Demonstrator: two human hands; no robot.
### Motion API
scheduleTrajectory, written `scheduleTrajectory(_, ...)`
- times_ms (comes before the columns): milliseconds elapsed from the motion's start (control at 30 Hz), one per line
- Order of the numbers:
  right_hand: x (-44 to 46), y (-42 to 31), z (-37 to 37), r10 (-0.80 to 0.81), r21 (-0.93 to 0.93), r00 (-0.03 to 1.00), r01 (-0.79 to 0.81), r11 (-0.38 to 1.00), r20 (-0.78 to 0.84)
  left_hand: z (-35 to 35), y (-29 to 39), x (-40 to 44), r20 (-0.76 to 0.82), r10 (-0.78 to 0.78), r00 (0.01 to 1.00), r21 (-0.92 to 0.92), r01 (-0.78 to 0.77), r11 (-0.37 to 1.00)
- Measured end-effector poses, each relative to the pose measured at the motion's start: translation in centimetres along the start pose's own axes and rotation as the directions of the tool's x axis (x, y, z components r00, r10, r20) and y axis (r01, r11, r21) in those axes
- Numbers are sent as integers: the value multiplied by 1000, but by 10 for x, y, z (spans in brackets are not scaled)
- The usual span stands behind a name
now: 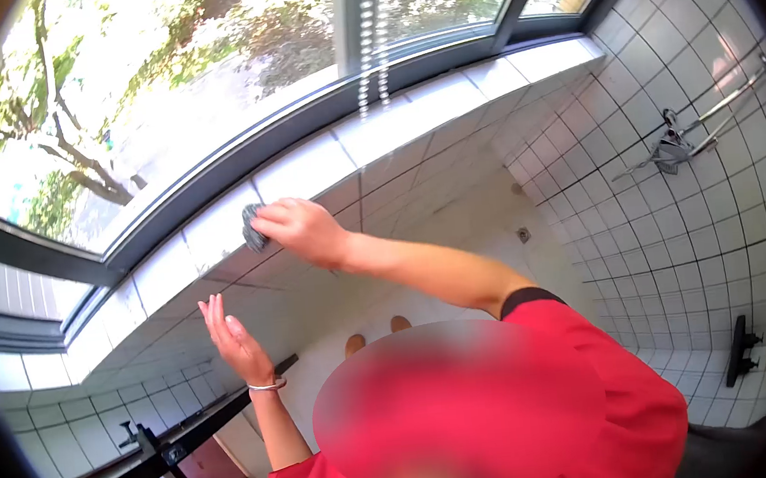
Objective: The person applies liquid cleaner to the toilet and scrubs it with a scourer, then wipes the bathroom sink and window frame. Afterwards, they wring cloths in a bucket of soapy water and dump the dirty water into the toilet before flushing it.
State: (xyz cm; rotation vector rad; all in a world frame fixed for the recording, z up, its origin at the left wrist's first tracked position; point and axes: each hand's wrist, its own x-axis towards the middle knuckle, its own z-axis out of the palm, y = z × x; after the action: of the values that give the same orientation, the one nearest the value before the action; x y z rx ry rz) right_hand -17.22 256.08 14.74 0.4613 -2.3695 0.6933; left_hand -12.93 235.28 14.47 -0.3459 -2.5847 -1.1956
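Nearest the camera is the red shirt [629, 399], filling the bottom of the view, its middle blurred over. The gray cloth [254, 229], perhaps a scrubbing pad, is at the front edge of the tiled window ledge [383, 137], toward its left part. The right hand [302, 230] has its fingers bent around the cloth from the right; how firmly they pinch I cannot tell. So close to the edge, the cloth could fall over the front if that pinch loosened, and a push past the edge could scrape the knuckles on tile. The left hand [236, 343], a bracelet [266, 386] on its wrist, is in front of the ledge, fingers straight and grasping nothing visible; a careless swing could knock it on the black rail [225, 408]. Farther right, the bead chain [366, 45] hangs down by the ledge and could snag a hand reaching along it. The cloth's underside and gripped part are hidden. Only the toes of the shoes [354, 344] show past the shirt, and glare washes out much beyond the window.
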Motion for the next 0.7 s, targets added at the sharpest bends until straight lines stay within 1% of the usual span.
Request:
scheduleTrajectory(67, -46, 22, -47, -5, -10, 988, 3, 1000, -151, 22, 22, -1, 40, 30, 999, 0, -30, 1000)
scheduleTrajectory(133, -99, 66, -99, 125, -118, 983, -141, 983, -131, 37, 44, -5, 92, 51, 994, 10, -52, 999)
scheduleTrajectory(167, -116, 90, -134, 190, -231, 973, -217, 949, -132, 43, 51, -8, 87, 55, 995, 11, -56, 998)
scheduleTrajectory(233, -128, 150, -194, 294, -344, 926, -362, 866, -235, 53, 61, -10, 135, -2, 991, -61, 10, 998)
scheduleTrajectory(267, -129, 184, -223, 332, -390, 891, -438, 810, -311, 61, 54, -14, 122, -20, 992, -49, 26, 998)
scheduleTrajectory(300, -128, 217, -234, 370, -407, 855, -503, 762, -364, 67, 25, -26, 195, -149, 969, -250, 196, 948)
scheduleTrajectory(333, -132, 251, -226, 360, -438, 802, -572, 694, -477, 68, -5, -36, 278, -250, 927, -433, 354, 829)
scheduleTrajectory(367, -141, 280, -237, 448, -505, 781, -623, 597, -434, 69, 18, -24, 415, -329, 848, -794, 515, 324)
scheduleTrajectory(400, -153, 299, -238, 517, -418, 772, -635, 650, -370, 51, 37, -27, 545, -324, 773, -837, 527, -150)
scheduleTrajectory(433, -130, 269, -243, 659, -417, 720, -679, 605, -216, 32, 58, -28, 582, -293, 758, -786, 433, -441)
scheduleTrajectory(467, -135, 283, -225, 486, -509, 869, -461, 727, -93, 10, 67, -37, 567, -316, 760, -778, 369, -509)
scheduleTrajectory(500, -119, 241, -214, 492, -529, 870, -431, 731, -28, 4, 57, -44, 565, -295, 771, -752, 332, -570)
scheduleTrajectory(533, -112, 212, -195, 420, -498, 907, -357, 791, 17, -4, 47, -56, 552, -314, 773, -749, 293, -594)
scheduleTrajectory(567, -109, 186, -180, 344, -459, 937, -281, 843, 59, -13, 38, -75, 509, -372, 776, -775, 225, -590)
scheduleTrajectory(600, -113, 157, -173, 388, -399, 920, -339, 852, 46, -22, 29, -88, 495, -373, 785, -769, 195, -609)
scheduleTrajectory(633, -129, 136, -174, 406, -277, 913, -399, 874, -32, -31, 23, -102, 479, -374, 794, -762, 165, -626)
scheduleTrajectory(667, -147, 106, -177, 285, -371, 951, -309, 876, -120, -42, 16, -120, 462, -342, 818, -748, 153, -646)
scheduleTrajectory(700, -173, 83, -182, 283, -370, 930, -355, 858, -236, -56, 8, -142, 447, -310, 839, -735, 147, -662)
